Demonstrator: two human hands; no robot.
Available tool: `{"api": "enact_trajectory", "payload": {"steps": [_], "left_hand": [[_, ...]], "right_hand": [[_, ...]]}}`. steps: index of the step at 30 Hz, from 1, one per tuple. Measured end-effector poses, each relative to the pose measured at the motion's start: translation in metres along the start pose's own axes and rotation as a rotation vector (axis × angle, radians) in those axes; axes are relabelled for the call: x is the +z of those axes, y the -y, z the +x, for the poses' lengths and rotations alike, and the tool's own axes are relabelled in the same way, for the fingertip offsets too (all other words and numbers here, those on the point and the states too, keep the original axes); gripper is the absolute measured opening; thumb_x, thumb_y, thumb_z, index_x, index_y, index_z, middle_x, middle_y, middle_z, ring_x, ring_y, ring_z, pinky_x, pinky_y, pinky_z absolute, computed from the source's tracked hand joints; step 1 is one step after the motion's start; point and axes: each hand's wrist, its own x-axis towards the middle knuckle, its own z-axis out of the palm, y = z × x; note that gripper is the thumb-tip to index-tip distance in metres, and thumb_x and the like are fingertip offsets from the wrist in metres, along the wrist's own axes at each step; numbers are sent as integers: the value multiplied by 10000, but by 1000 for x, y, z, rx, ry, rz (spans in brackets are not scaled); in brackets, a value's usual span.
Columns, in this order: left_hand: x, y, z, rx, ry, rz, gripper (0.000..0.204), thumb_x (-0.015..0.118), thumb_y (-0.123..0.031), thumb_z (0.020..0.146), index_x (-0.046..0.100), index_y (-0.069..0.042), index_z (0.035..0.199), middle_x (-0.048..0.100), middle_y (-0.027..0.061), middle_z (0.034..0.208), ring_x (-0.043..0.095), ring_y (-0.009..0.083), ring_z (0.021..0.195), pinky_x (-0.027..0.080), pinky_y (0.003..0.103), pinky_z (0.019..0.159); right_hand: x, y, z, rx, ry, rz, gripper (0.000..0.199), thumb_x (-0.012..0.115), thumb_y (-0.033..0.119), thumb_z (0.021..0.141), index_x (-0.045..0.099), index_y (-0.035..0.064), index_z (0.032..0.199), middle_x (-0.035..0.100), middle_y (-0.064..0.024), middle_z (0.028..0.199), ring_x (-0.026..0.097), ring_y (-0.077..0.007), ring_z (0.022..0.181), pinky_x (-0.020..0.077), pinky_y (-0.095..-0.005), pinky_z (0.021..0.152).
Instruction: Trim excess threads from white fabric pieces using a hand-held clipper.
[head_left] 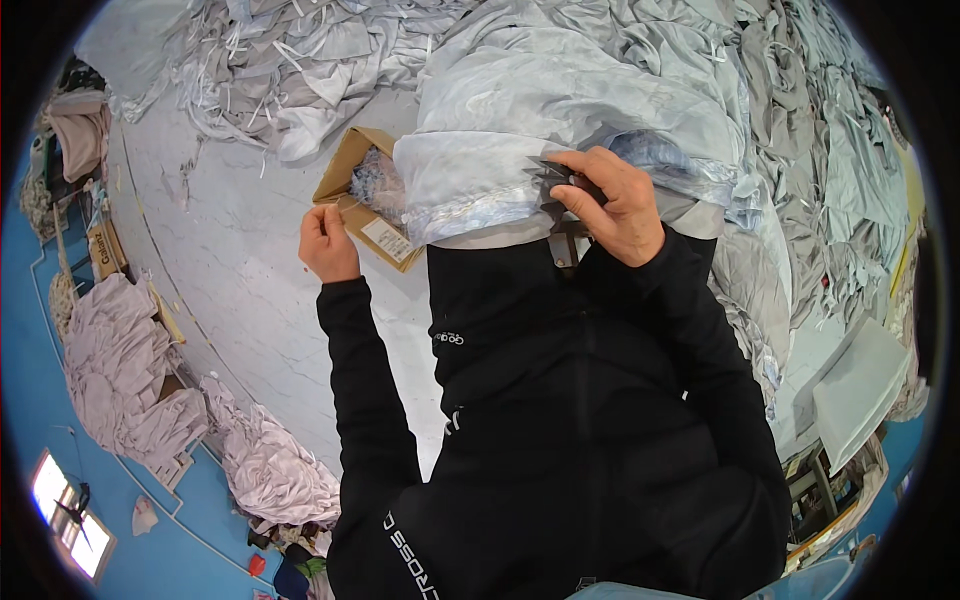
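Note:
My right hand point(617, 204) grips a small dark tool with pointed ends, like thread snips point(550, 180). It is over the front part of a pale grey-white fabric piece point(480, 180) spread across my lap. My left hand point(328, 246) is closed with curled fingers, just off the fabric's left side. Whatever it may pinch is too small to make out. Close to that hand stands an open cardboard box point(341, 165) with a white label. Inside the box lies a bluish and pinkish tangled bundle point(375, 182), partly covered by the fabric.
Heaps of grey fabric point(300, 70) with white ties spread across the far side. More grey fabric point(800, 170) hangs down at the right. Pinkish fabric piles point(125, 365) lie at the lower left, beyond the pale marbled surface point(230, 240). A whitish sheet point(860, 395) sticks out at the right.

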Motion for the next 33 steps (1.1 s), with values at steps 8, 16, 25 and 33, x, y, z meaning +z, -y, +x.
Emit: {"api": "enact_trajectory", "payload": {"steps": [8,16,25,33], "left_hand": [[-10,115,18,113,93,465,138,638,-183,921,647,-57,864,660,133,804,640,331,736,499,408,669],[-36,163,33,45,162,826,145,603,-195,916,616,-64,856,668,169,836,640,387,833,499,474,712],[-58,169,61,-31,72,656,152,618,-185,895,589,-53,825,661,191,827,636,408,829,497,502,715],[-55,181,44,30,39,725,98,573,-147,891,577,-69,833,651,169,842,621,408,850,483,505,722]], "right_hand": [[2,-4,-5,43,-21,-14,277,706,55,874,662,-2,1142,555,-56,809,522,-148,716,428,-262,665],[2,-4,-9,28,-37,-42,266,693,55,890,654,-7,1146,569,-40,836,513,-121,734,415,-239,682],[1,-17,-22,86,-41,2,276,652,40,948,633,-32,1214,666,-40,1072,599,-98,920,459,-222,839],[-7,-20,-21,111,-53,-37,300,635,66,972,615,-45,1250,688,-88,1175,618,-131,1076,459,-258,957]]}}
